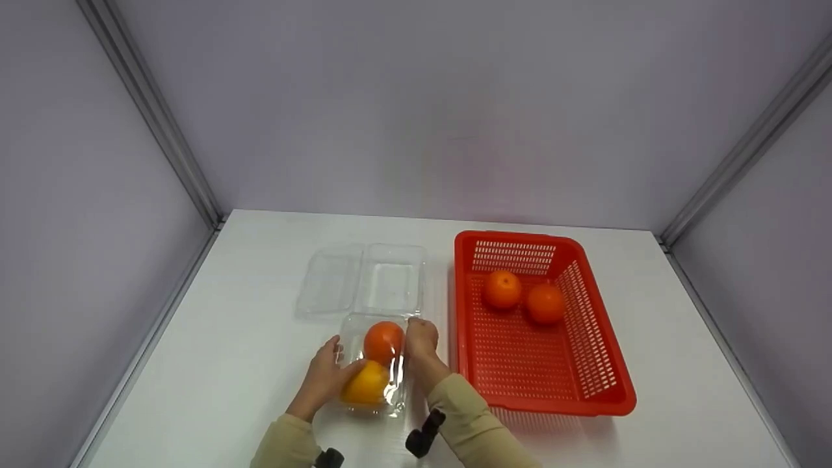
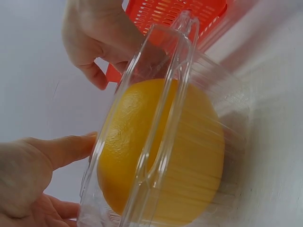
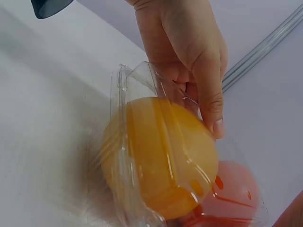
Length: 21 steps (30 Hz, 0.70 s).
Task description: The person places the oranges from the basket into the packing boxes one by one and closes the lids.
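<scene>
A clear plastic clamshell box (image 1: 396, 409) stands on the table with its lid down over an orange (image 1: 383, 342) and a larger yellow round fruit (image 1: 366, 383). My left hand (image 1: 325, 378) lies along the box's left side, the thumb stretched across the lid above the yellow fruit. At the far right corner, my right hand (image 1: 422, 338) has curled fingers gripping the box's rim. In the left wrist view, the right hand (image 2: 106, 40) bends down over the rim, partly behind the clear plastic. The left thumb (image 3: 210, 94) touches the lid in the right wrist view.
A red perforated basket (image 1: 513, 383) sits to the right, with two oranges (image 1: 502, 289) inside. Beyond the closed box lies a second clear clamshell (image 1: 392, 283), unfolded flat, its lid (image 1: 330, 283) to the left. Pale walls enclose the white table (image 1: 214, 364).
</scene>
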Available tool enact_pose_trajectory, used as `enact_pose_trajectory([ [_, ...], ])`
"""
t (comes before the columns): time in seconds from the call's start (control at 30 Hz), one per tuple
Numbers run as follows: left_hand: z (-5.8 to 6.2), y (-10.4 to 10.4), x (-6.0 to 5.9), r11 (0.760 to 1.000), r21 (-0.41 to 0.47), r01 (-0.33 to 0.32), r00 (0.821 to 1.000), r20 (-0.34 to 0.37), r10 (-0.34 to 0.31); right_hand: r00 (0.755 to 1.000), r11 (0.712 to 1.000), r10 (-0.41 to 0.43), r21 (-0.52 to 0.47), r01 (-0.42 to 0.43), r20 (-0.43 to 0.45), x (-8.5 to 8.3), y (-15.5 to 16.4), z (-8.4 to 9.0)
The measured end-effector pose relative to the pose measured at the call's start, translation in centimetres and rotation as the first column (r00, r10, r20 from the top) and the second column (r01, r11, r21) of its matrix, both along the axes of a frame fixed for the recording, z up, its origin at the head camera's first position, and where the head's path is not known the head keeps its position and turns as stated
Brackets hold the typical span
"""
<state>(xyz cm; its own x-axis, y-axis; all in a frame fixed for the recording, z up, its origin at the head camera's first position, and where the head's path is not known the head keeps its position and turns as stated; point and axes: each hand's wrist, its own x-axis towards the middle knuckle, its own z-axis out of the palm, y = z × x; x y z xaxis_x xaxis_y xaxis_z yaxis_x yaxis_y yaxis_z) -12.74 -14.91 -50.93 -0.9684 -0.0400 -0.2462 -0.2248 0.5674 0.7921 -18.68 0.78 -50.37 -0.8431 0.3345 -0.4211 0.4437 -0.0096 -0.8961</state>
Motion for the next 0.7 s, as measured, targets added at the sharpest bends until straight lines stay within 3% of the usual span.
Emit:
enact_pose_trajectory([
  [0.17,0.1,0.0,0.0,1.0,-0.018,0.014,1.0,-0.002,-0.014,1.0,0.999,0.022,0.049,-0.021,-0.022,0.2,0.1,0.5],
  [0.7,0.2,0.0,0.0,1.0,-0.003,-0.001,1.0,0.028,0.001,0.988,0.989,0.141,-0.023,-0.143,-0.064,1.0,0.7,2.7],
])
